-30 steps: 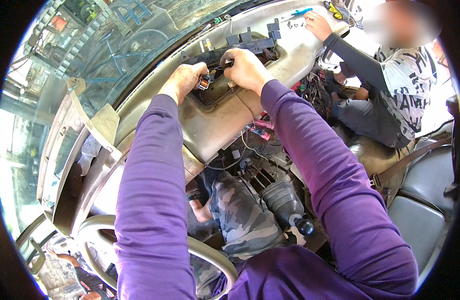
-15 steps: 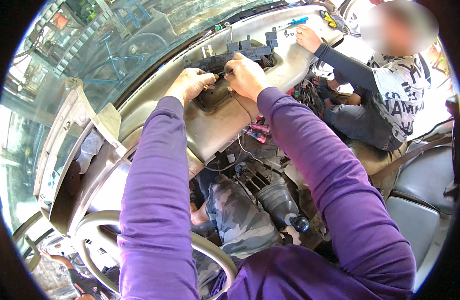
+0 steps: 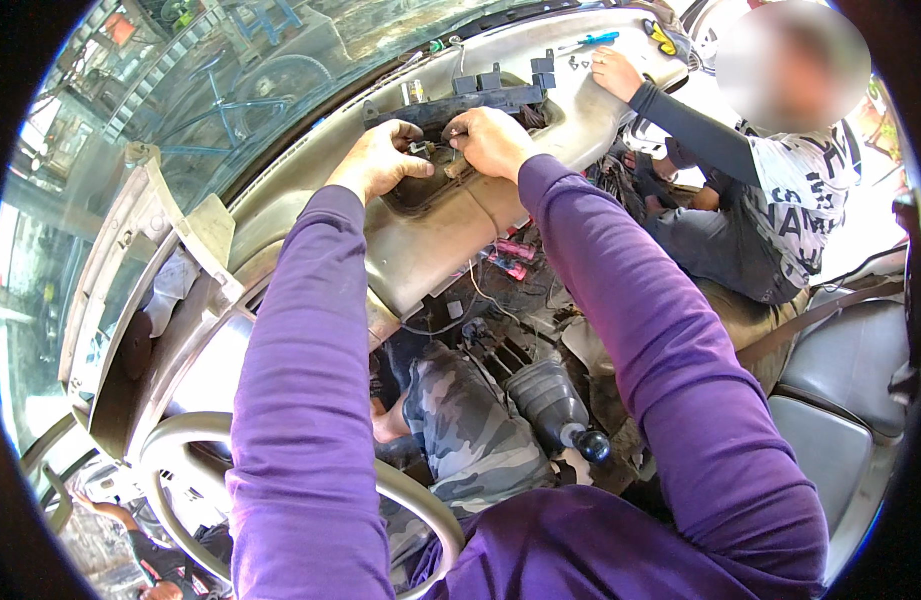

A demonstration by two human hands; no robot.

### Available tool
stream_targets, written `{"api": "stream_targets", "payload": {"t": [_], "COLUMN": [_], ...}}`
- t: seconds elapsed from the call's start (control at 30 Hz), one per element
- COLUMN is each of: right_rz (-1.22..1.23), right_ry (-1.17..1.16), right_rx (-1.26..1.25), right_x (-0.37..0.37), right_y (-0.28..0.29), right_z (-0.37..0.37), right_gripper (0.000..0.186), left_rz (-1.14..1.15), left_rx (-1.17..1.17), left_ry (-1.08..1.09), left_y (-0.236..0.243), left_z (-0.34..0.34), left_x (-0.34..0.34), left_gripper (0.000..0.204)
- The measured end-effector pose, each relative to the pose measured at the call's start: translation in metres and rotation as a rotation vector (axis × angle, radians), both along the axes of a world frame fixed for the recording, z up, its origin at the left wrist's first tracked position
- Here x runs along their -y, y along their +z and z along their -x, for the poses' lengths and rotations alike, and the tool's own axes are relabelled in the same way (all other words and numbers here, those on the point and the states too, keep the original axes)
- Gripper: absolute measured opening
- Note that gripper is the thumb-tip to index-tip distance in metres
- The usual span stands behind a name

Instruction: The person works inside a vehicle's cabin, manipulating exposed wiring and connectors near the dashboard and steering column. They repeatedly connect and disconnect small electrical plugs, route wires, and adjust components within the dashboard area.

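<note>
Both my hands are over a recess (image 3: 405, 207) in the top of a beige dashboard (image 3: 410, 265). In my left hand (image 3: 378, 163), thumb and fingers close around a small light-coloured piece (image 3: 418, 148), perhaps a connector; its exact kind is too small to tell. Close beside it, my right hand (image 3: 495, 143) has its fingertips pinched together, and what they hold, if anything, is hidden. A small brownish piece (image 3: 454, 170) shows just below the right fingertips. Behind both hands lies a long black plastic bracket (image 3: 500, 98) with upright tabs.
A blue screwdriver (image 3: 592, 40) lies on the dash near another person's hand (image 3: 614, 73). A beige steering wheel (image 3: 420, 490) is beneath my left arm. The gear lever (image 3: 590, 444) stands low in the middle. A person in camouflage trousers (image 3: 465, 425) is down beside it.
My left hand has opened its grip slightly and turned, so the small light piece shows more. My right hand has shifted a little, uncovering the brownish piece. The co-worker's hand stays put.
</note>
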State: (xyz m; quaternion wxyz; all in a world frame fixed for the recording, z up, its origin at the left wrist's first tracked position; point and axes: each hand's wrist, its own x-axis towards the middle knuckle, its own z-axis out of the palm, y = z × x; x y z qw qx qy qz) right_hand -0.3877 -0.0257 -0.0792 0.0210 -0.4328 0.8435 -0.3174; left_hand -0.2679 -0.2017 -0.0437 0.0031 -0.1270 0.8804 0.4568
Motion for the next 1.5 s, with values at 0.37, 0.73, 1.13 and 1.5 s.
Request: {"api": "stream_targets", "payload": {"t": [0.37, 0.73, 1.13, 1.5], "right_rz": [-0.032, 0.024, 0.243, 0.371], "right_ry": [0.005, -0.015, -0.070, -0.131], "right_rx": [-0.038, -0.045, 0.003, 0.040], "right_x": [0.001, -0.002, -0.001, -0.008], "right_y": [-0.001, -0.003, -0.004, -0.001], "right_z": [-0.001, 0.004, 0.005, 0.002], "right_gripper": [0.026, 0.027, 0.023, 0.019], "left_rz": [0.141, 0.068, 0.198, 0.216], "left_rx": [0.137, 0.152, 0.060, 0.100], "left_ry": [-0.088, -0.085, 0.062, 0.002], "left_y": [0.000, 0.007, -0.023, -0.018], "left_z": [0.002, 0.012, 0.026, 0.023], "left_x": [-0.005, -0.017, -0.011, -0.005], "left_gripper": [0.061, 0.049, 0.031, 0.034]}}
